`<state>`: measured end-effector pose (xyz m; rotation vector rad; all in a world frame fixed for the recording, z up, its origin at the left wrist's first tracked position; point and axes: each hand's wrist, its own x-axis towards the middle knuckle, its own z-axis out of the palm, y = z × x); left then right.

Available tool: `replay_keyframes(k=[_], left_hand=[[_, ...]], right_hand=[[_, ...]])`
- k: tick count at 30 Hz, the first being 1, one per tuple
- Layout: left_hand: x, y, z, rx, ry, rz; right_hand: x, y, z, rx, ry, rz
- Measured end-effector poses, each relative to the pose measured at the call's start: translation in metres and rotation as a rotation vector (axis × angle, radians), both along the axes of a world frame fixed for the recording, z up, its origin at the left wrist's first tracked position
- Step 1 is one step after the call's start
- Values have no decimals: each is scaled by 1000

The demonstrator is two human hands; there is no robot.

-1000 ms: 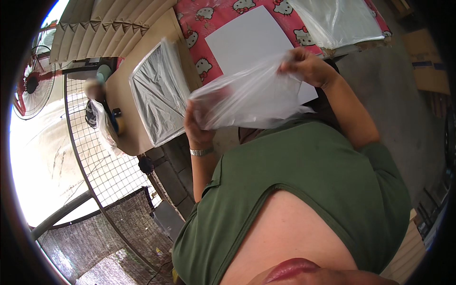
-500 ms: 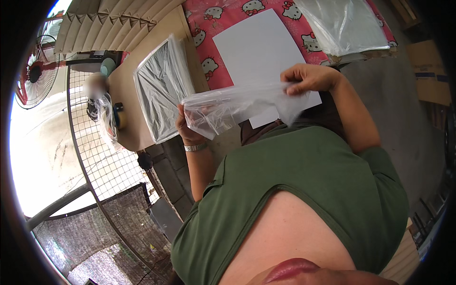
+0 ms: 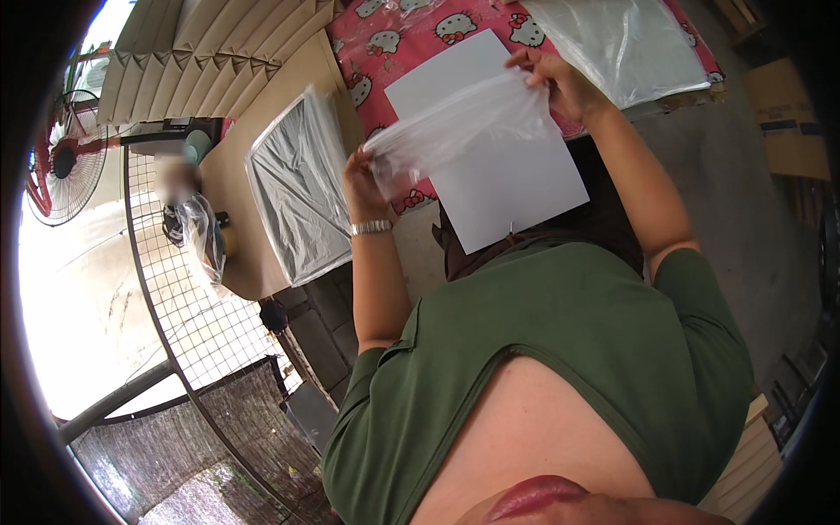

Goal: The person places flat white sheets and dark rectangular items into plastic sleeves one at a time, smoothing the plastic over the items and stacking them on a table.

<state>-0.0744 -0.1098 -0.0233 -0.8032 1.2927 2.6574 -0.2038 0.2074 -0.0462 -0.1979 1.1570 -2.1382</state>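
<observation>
Between my two hands a clear plastic bag [image 3: 464, 131] is stretched across, gathered into folds. My left hand [image 3: 361, 179], with a metal watch on its wrist, is closed on the bag's left end. At the other end my right hand [image 3: 557, 86] pinches the plastic near its upper corner, some fingers raised. Under the bag lies a large sheet of white paper [image 3: 516, 197], partly on the pink patterned table cover and reaching over the near edge toward my lap. The plastic veils the sheet's middle.
On the brown board at left lies a stack of plastic-wrapped dark sheets [image 3: 302, 188]. More clear plastic bags [image 3: 621, 48] lie at the table's far right. Folded tan cardboard [image 3: 184, 83] is piled at the far left, near a red fan [image 3: 70, 159]. A cardboard box [image 3: 792, 122] stands right.
Both hands have moved away from my body, carrying the bag from the sheet's near part up over its middle. The right hand has risen most, and its fingers have spread somewhat.
</observation>
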Motion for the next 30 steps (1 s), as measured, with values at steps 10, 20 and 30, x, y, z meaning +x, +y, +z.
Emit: replay_keyframes(k=[10, 20, 30], left_hand=[[-123, -47, -88, -779, -169, 155], [-127, -24, -54, -787, -313, -28], [-48, -11, 122, -883, 443, 314]], right_hand=[[-102, -81, -64, 1071, 803, -483], [-120, -81, -69, 1369, 905, -404], [-16, -33, 175, 748, 984, -565]])
